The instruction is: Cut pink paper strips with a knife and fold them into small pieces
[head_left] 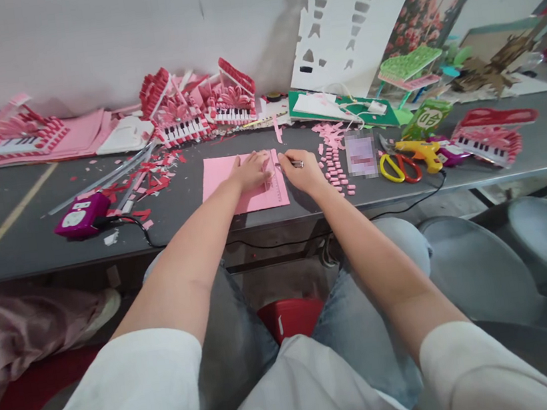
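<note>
A sheet of pink paper (217, 179) lies on the grey table in front of me. My left hand (252, 172) rests flat on it with the fingers spread, pressing on a clear ruler (275, 188) along the sheet's right side. My right hand (302, 171) is closed around a slim pen-like tool (298, 164), its tip at the ruler's right edge; whether it is a pen or a knife I cannot tell. Right of that hand lie several small rolled pink paper pieces (334, 173) in rows, with loose pink strips (329, 134) above them.
Scissors (400, 168) and a yellow glue gun (420, 153) lie to the right, beside a paper piano (487, 140). More paper pianos (185, 122) stand along the wall. At left are a purple box (82, 215) with a black cord and red paper scraps (152, 180). A person's leg (28, 331) shows at lower left.
</note>
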A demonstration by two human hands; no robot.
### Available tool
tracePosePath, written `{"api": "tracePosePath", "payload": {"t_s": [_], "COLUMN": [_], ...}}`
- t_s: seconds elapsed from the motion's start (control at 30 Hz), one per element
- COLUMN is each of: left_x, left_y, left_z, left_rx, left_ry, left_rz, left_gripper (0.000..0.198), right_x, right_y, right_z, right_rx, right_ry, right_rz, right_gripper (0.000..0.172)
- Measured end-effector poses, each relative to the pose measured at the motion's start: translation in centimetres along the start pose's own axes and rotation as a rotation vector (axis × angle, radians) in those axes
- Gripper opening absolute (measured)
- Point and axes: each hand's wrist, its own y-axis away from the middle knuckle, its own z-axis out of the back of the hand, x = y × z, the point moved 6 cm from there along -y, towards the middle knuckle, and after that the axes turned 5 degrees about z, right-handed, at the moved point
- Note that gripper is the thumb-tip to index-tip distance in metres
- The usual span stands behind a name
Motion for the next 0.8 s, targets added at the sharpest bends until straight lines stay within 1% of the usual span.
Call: {"api": "tracePosePath", "payload": {"t_s": [0.3,0.6,0.8], "left_x": [0.07,0.11,-0.02], "left_y": [-0.08,-0.05,0.12], "left_z": [-0.06,-0.04,0.11], "left_rx": [-0.002,-0.002,0.008], "left_ry": [-0.003,0.002,-0.002], "left_rz": [-0.008,-0.012,-0.006], "left_gripper": [0.073,0.072,0.072], "right_x": [0.52,0.04,0.62], "right_y": [0.10,0.19,0.08], "right_z": [0.12,0.05,-0.32], "right_rx": [-0.001,-0.001,0.019], "right_ry": [0.000,-0.012,0.028], "right_rz": [-0.001,-0.010,0.006], "right_gripper": [0.042,0.042,0.042]}}
